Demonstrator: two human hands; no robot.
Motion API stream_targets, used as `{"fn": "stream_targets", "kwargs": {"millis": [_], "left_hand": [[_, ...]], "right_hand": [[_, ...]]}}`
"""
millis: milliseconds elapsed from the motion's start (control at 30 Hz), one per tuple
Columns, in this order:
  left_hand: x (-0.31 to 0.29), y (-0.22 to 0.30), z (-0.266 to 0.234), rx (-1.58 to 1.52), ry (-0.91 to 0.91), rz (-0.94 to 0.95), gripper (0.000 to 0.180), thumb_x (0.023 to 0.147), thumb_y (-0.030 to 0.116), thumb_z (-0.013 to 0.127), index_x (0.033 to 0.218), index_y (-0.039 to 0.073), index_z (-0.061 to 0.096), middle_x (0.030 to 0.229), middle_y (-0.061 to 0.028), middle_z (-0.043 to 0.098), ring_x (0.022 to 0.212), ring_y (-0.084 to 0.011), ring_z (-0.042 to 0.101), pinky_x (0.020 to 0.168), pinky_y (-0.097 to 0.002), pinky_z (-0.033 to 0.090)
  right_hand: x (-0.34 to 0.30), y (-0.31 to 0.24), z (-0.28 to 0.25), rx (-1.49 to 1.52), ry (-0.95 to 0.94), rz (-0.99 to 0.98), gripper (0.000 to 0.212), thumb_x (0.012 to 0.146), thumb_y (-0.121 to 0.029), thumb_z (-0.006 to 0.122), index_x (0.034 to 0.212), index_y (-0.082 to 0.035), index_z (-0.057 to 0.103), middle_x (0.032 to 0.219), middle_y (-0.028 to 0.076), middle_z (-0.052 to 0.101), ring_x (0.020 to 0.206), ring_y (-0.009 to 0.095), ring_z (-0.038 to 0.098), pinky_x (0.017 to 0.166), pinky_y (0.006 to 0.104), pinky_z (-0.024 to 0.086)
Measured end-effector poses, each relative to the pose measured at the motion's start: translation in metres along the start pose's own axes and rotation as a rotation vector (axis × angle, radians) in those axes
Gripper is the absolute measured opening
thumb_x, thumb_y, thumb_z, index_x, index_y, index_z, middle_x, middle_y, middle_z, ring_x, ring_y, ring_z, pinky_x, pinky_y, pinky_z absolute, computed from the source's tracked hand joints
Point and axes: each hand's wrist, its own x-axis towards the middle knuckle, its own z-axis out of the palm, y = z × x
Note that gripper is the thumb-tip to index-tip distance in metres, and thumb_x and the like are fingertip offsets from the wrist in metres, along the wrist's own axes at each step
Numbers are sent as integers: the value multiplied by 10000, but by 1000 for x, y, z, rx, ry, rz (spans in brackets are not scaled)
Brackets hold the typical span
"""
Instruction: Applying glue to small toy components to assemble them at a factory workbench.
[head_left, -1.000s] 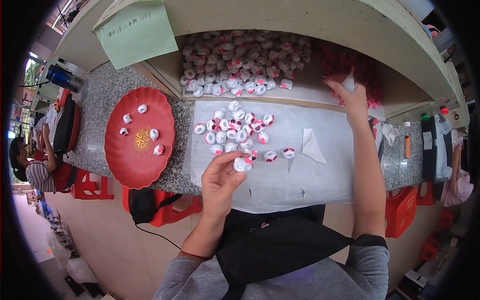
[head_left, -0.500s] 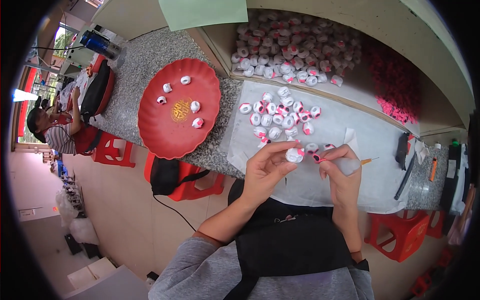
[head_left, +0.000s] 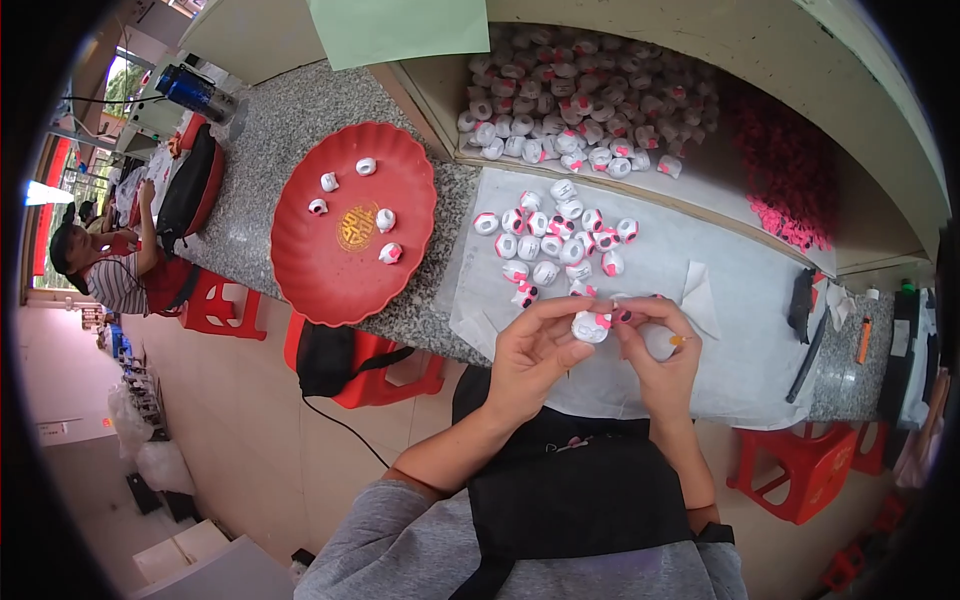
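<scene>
My left hand (head_left: 532, 352) pinches a small white toy head (head_left: 590, 328) with pink trim between thumb and fingertips. Close beside it, thumb and forefinger of my right hand (head_left: 668, 368) hold a tiny pink-and-black piece (head_left: 622, 316) against or very near the head's pink side; whether they touch I cannot tell. Tucked in the same right hand is a translucent squeeze bottle (head_left: 660, 343) with an orange-yellow tip, partly hidden by the fingers. Just beyond my hands, several similar white heads (head_left: 546, 246), many with pink-and-black pieces, lie on white paper (head_left: 745, 350).
A scalloped red plate (head_left: 310, 270) with several white heads stands to the left. Behind the paper, a compartment holds heaped white heads (head_left: 600, 110) and pink pieces (head_left: 790, 215). An orange-handled tool (head_left: 864, 340) lies right. Red stools (head_left: 795, 470) flank me; another person (head_left: 115, 270) sits far left.
My right hand has moved left, bringing the pink-and-black piece up to the white head. The bottle in that hand has turned, so less of its tip shows.
</scene>
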Motion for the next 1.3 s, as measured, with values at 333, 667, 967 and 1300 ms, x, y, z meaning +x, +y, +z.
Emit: {"fn": "stream_targets", "kwargs": {"millis": [333, 667, 967, 1300], "left_hand": [[5, 1, -3, 214, -20, 14, 336, 704, -58, 513, 1023, -29, 413, 1034, -166, 465, 959, -224, 473, 807, -306, 387], [8, 2, -1, 651, -106, 233, 280, 669, -57, 545, 942, -21, 497, 987, -164, 494, 944, -233, 475, 796, -297, 379], [11, 1, 5, 672, -59, 266, 282, 623, -50, 575, 898, -1, 541, 921, -125, 547, 860, -233, 527, 737, -291, 413], [8, 2, 3, 496, -156, 179, 309, 656, -64, 562, 952, -33, 482, 985, -178, 490, 953, -244, 470, 802, -318, 380]], "right_hand": [[-10, -4, -23, 263, 2, 141, 127, 650, 51, 538, 723, 4, 446, 656, 128, 529, 504, 114, 467, 425, 193, 362], [-5, -9, -14, 481, -89, 194, 95, 641, 57, 574, 689, 9, 508, 702, 83, 499, 502, 84, 440, 420, 187, 338], [-3, -6, -9, 555, -80, 256, 96, 650, 62, 516, 682, -7, 457, 711, 64, 407, 487, 99, 406, 416, 206, 326], [-7, -2, -7, 344, -36, 125, 124, 650, 64, 529, 696, -12, 443, 716, 60, 407, 510, 87, 406, 424, 198, 329]]}}
